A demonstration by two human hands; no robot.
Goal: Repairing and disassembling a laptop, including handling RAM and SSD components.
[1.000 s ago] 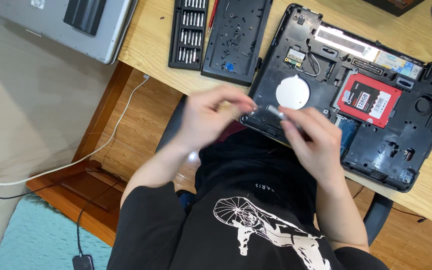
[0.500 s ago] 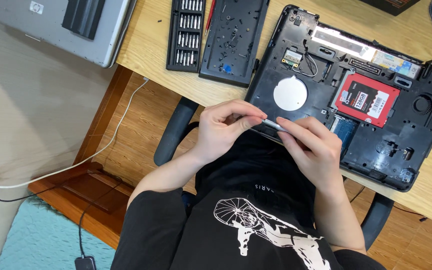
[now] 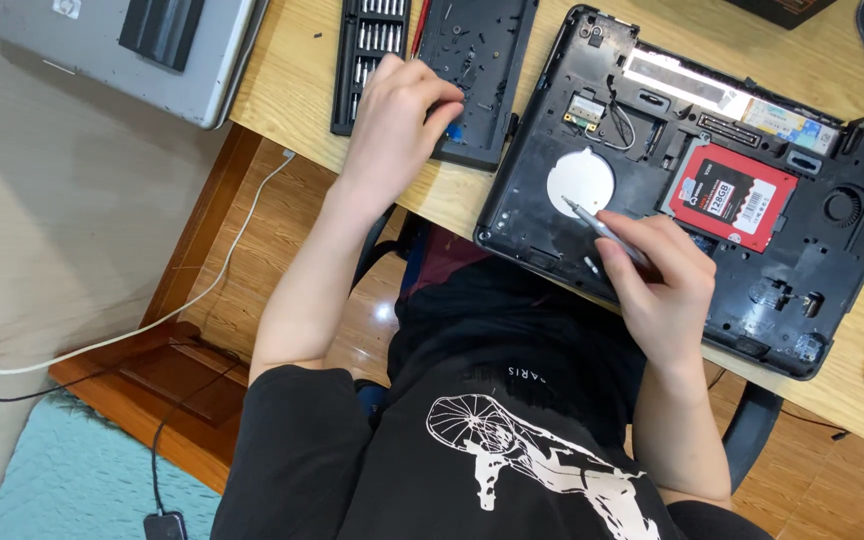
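A slim silver metal screwdriver [image 3: 602, 228] is being gripped in the closed fingers of the right hand [image 3: 657, 290], its tip being held over the white round disc [image 3: 580, 182] on the opened black plastic laptop base [image 3: 692, 190]. Left of that base, the left hand [image 3: 397, 115] is being rested, fingers curled loosely, on a black rectangular cover panel [image 3: 477, 70]; whether anything is being pinched cannot be told. A black tray of screwdriver bits [image 3: 367, 50] is being kept just left of the panel.
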